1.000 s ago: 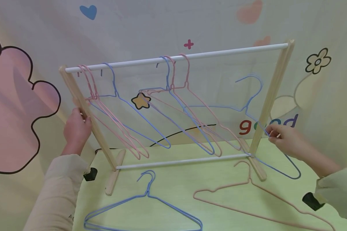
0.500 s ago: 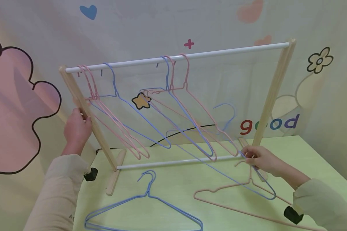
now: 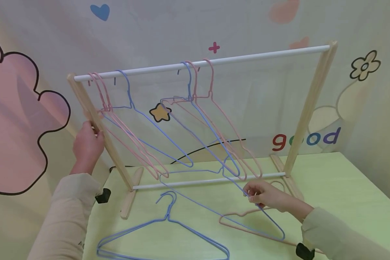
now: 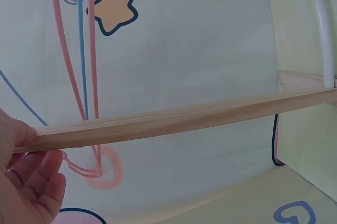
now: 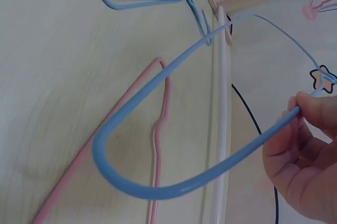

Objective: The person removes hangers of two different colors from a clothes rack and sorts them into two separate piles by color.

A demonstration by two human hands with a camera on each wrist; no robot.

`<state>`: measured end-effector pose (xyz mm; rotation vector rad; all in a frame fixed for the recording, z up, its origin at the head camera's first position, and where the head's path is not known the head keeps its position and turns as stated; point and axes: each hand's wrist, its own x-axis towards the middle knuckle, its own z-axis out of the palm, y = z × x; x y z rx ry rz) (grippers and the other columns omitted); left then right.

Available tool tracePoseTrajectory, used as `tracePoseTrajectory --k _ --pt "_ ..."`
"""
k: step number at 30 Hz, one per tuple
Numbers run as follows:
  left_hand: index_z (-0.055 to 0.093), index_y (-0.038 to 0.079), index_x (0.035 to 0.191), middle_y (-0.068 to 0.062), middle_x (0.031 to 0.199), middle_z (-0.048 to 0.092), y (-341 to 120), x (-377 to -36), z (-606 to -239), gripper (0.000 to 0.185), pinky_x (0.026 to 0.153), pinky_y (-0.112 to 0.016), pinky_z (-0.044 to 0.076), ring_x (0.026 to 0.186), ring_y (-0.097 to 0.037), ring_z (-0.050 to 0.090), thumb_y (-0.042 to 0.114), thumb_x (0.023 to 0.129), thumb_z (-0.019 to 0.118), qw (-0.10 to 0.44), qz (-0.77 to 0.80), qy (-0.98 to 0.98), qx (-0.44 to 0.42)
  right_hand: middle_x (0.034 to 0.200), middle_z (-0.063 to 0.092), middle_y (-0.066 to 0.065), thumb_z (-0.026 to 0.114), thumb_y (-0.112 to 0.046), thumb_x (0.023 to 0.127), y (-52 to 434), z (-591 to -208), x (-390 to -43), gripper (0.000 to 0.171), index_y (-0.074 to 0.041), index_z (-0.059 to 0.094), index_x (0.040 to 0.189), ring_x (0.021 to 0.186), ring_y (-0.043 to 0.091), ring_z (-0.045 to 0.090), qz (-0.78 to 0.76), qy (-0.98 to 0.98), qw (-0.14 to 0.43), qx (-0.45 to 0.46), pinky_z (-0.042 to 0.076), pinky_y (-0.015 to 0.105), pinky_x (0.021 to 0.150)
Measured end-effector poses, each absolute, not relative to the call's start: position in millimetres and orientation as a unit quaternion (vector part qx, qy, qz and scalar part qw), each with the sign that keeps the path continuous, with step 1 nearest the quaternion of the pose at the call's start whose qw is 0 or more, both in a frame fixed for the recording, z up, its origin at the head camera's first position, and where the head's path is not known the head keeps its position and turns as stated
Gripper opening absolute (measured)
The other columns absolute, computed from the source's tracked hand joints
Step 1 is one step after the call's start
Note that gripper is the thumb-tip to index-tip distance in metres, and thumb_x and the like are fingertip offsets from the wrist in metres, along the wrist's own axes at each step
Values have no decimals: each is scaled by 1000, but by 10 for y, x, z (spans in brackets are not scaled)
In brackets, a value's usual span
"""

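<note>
thin blue wire hanger (image 3: 234, 202), rounded shoulder, seemingly unbent

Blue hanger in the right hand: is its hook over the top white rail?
No. The right hand pinches the blue hanger low over the table, well below the top white rail.

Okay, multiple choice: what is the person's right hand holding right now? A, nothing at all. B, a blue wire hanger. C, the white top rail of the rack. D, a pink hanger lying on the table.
B: the right hand pinches the blue wire hanger by its wire, low over the green table, while the pink hanger lies untouched beneath it.
</note>
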<state>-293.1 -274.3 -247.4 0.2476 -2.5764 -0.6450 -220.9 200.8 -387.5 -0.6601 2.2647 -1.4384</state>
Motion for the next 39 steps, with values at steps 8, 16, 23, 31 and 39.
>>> tracePoseTrajectory --k 8,16,23,31,39 --pt "40 -2 112 -21 105 53 -2737 -2924 -2470 32 64 -45 40 88 -36 52 21 91 39 240 -229 -939 92 66 38 1 45 5 84 1657 -3990 -2201 2 4 46 86 51 7 36 -532 763 242 -277 34 18 47" --pt "40 -2 114 -21 106 54 -2737 -2924 -2468 33 67 -47 40 91 -37 52 22 91 39 238 -232 -939 90 65 39 -1 46 5 83 1290 -4135 -2181 4 8 45 87 50 8 35 -548 725 300 -291 34 21 47" --pt "41 -1 111 -21 105 54 -2745 -2922 -2466 31 65 -46 39 89 -37 52 22 90 39 243 -224 -940 86 67 40 -2 47 7 81 1021 -4255 -2140 10 10 47 91 50 10 35 -554 705 342 -283 33 23 47" --pt "40 -2 112 -21 103 52 -2722 -2932 -2458 31 67 -48 38 89 -37 51 20 90 39 246 -230 -937 88 67 39 -2 48 7 80 808 -4354 -2161 14 11 49 93 49 10 35 -537 709 358 -283 32 23 46" --pt "39 -1 116 -21 105 53 -2726 -2923 -2467 34 67 -48 38 90 -38 51 20 90 39 242 -231 -937 96 60 44 -3 47 8 78 637 -4508 -2234 16 6 56 91 46 9 36 -510 733 347 -287 31 22 43"
